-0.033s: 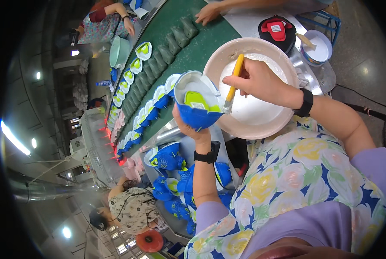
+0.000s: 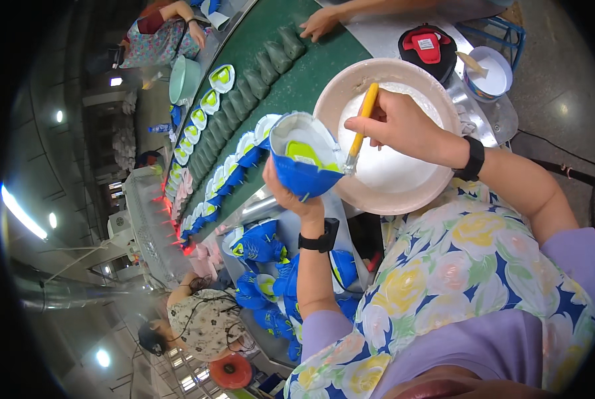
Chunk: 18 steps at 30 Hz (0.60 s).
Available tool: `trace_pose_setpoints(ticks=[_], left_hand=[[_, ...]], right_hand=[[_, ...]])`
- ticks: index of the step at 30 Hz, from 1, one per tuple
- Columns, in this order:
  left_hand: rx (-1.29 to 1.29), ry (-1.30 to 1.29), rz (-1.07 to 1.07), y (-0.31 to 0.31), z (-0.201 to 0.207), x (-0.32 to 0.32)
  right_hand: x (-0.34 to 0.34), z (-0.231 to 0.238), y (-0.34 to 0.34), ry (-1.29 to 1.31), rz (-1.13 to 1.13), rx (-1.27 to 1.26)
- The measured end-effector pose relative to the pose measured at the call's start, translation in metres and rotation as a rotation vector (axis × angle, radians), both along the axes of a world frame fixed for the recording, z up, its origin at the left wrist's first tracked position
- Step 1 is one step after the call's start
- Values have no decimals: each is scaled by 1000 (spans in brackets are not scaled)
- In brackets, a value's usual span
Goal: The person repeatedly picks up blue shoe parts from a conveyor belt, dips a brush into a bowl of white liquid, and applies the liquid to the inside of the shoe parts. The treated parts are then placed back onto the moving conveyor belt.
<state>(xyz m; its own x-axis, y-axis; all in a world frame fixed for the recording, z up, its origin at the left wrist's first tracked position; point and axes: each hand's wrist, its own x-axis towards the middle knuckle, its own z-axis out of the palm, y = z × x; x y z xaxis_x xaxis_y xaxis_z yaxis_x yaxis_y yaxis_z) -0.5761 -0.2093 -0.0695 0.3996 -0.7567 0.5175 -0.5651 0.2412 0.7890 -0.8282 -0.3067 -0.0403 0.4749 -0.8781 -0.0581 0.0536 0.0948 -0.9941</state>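
My left hand (image 2: 293, 194) is wrapped round a blue shoe upper (image 2: 307, 174). Its opening faces up, showing a white inner edge and a lime-green lining with a label. Pinched in my right hand (image 2: 404, 123) is a brush (image 2: 366, 114) with a yellow handle. The bristle end points down and meets the right-hand edge of the shoe upper. Beneath my right hand stands a wide pale basin (image 2: 331, 86) of white liquid (image 2: 394, 176). The fingers under the shoe upper are partly hidden.
A green conveyor belt (image 2: 324, 63) carries dark shoe lasts (image 2: 241, 93) and rows of blue-and-white uppers (image 2: 234, 166). Several blue uppers (image 2: 261, 243) lie piled by my left forearm. A small tub (image 2: 489, 76) stands beyond the basin. A co-worker's hand (image 2: 319, 23) reaches over the belt.
The shoe upper has tilted very slightly in my left hand, its rim a touch lower. The brush remains at its edge, and my right hand has barely moved.
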Motion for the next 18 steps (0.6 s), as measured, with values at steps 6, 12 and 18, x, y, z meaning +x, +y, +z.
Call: trace_pose_setpoints(ticks=[6, 12, 18], left_hand=[[560, 1006, -112, 15, 1, 30], [1000, 1750, -506, 26, -2, -1], [876, 1721, -500, 27, 4, -21]], right_hand=[[-18, 1, -14, -121, 31, -362], [-3, 18, -5, -380, 226, -801], [4, 12, -15, -84, 186, -832]])
